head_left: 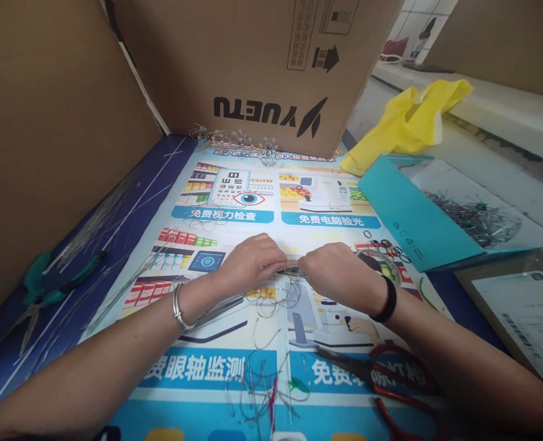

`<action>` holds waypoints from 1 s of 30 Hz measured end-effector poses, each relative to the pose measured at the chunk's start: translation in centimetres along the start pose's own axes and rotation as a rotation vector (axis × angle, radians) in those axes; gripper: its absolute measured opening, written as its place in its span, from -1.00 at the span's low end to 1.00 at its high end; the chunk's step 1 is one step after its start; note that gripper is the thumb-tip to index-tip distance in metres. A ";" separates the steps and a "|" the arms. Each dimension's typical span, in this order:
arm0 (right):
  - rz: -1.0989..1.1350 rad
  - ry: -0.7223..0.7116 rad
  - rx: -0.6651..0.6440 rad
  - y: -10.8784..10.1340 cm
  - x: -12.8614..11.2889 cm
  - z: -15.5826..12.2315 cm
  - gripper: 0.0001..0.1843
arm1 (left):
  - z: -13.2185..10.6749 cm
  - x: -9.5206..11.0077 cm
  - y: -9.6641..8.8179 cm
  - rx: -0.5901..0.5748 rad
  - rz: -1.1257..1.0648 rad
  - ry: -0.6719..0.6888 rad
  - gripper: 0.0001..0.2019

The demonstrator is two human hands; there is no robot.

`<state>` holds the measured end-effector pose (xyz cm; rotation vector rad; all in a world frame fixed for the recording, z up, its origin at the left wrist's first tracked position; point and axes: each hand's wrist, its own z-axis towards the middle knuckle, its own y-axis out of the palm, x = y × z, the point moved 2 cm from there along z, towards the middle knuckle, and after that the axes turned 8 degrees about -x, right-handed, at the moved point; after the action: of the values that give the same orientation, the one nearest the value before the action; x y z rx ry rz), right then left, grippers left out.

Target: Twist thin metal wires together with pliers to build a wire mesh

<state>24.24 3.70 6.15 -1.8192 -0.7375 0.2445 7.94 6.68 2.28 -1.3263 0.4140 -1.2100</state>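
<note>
My left hand [255,260] and my right hand [333,269] meet over the printed sheet, fingers pinched closed. Between their fingertips is a short bundle of thin wire [294,270], mostly hidden by the fingers. Loose loops of thin wire [276,300] lie just below. Closer to me sits a tangle of bent wire pieces [260,392] with a magenta strip and a green bit. Red-handled scissors [384,386] lie partly under my right forearm. Straight wires [216,312] lie beneath my left wrist.
Green-handled pliers [46,291] and long wires [97,214] lie at left. A teal box [400,214] at right holds many wire pieces. Small dark and red rings [384,245] lie beside it. Cardboard [253,55] walls the back; a yellow bag [400,125] stands behind the box.
</note>
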 end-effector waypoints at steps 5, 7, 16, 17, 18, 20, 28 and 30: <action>0.009 0.026 -0.008 -0.1 0.2 -0.1 -0.69 | -0.3 -0.1 0.2 -0.008 0.028 -0.013 -0.78; 0.024 0.035 -0.041 -0.2 0.6 -0.3 -0.62 | -0.4 -0.1 0.3 -0.008 0.069 -0.024 -0.77; 0.035 0.023 -0.091 -0.7 1.1 -0.7 -0.61 | -0.6 0.5 0.0 0.008 0.146 -0.014 -0.73; 0.029 0.027 -0.087 -0.7 1.0 -0.8 -0.64 | -0.6 0.6 0.0 0.006 0.159 -0.010 -0.72; 0.024 0.032 -0.082 -0.7 1.0 -0.8 -0.65 | -0.7 0.6 -0.1 0.005 0.172 -0.006 -0.72; 0.023 0.034 -0.076 -0.9 1.0 -0.9 -0.67 | -0.7 0.7 -0.2 -0.007 0.203 0.003 -0.72; 0.044 0.051 -0.046 -1.7 1.7 -0.9 -0.63 | -1.0 0.6 -0.1 0.071 0.322 -0.098 -0.74; 0.085 0.046 -0.067 -1.8 1.8 -0.9 -0.60 | -1.1 0.4 0.0 0.097 0.320 -0.133 -0.76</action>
<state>25.52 4.41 8.44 -1.9157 -0.6436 0.2355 7.21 5.74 2.14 -1.1967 0.4469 -0.8602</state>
